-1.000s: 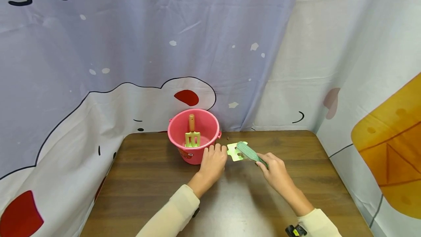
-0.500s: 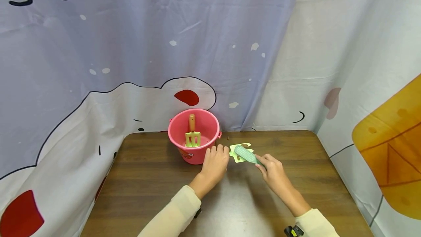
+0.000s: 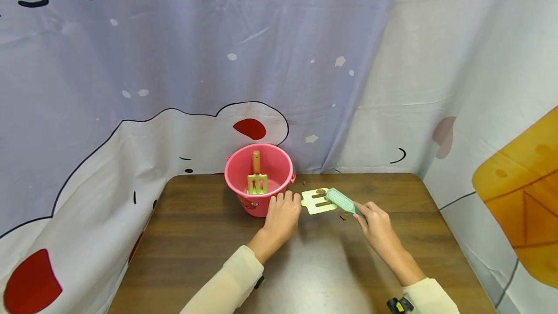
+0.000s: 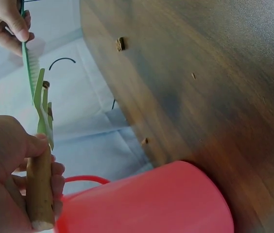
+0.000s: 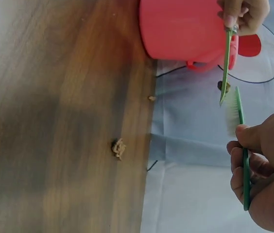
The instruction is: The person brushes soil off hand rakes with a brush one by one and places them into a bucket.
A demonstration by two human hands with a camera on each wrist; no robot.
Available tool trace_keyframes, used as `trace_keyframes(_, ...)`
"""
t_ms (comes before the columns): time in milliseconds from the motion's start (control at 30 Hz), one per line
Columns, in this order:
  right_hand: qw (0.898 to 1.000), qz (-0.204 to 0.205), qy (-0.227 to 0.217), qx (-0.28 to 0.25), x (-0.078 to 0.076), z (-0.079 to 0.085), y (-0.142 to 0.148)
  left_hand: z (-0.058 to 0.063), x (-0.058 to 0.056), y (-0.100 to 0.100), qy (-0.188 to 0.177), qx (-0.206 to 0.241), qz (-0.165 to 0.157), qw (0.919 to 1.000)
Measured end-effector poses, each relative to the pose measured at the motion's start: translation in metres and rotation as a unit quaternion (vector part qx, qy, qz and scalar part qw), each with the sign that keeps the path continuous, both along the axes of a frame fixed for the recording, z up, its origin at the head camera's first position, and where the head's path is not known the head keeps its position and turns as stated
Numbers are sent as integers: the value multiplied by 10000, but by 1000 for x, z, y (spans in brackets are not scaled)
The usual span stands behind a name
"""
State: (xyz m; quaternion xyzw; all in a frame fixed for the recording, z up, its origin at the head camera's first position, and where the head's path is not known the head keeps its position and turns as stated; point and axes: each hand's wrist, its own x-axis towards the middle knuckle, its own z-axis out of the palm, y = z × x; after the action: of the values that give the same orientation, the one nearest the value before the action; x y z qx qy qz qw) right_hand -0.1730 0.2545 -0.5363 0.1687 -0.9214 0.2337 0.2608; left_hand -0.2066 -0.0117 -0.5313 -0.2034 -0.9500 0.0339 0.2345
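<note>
My left hand (image 3: 282, 214) grips the wooden handle (image 4: 40, 189) of a small green garden fork (image 3: 309, 202), held above the table. Brown bits (image 4: 46, 84) lie on the fork's flat slotted head. In my right hand (image 3: 380, 227) is a pale green brush (image 3: 341, 201); thumb and fingers pinch its handle. White bristles (image 5: 231, 111) face the fork tips, overlapping them in the head view; whether they touch I cannot tell. A brown clump (image 3: 344, 216) rests on the table below the brush.
A pink bucket (image 3: 268, 207) stands at the table's back, just beyond my left hand. Another green fork with a wooden handle (image 3: 256, 161) leans inside it. Small crumbs (image 4: 145, 141) dot the wooden table (image 3: 196, 241). Curtains hang behind and at the sides.
The brush first shifted left over the fork, then swept right toward its tips along with my right hand. A brown clump now shows on the table. The fork shifted only slightly.
</note>
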Motion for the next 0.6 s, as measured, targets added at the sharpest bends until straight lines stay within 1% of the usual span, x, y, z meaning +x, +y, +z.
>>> trace_keyframes(100, 9999, -32, 115, -118, -2, 3, 3, 0, -1, 0, 4, 33, 0, 10000)
trace_keyframes(200, 9996, -64, 103, -257, -3, 7, 4, 0, -1, -1, 13, 30, 23, 10000)
trace_keyframes(433, 9990, -39, -193, -397, 0, 15, -4, 0, -1, 1, -89, 9, -18, 10000)
trace_keyframes(600, 9975, 63, -562, -434, 4, 13, -18, 2, -1, 5, -112, -58, -1, 9999)
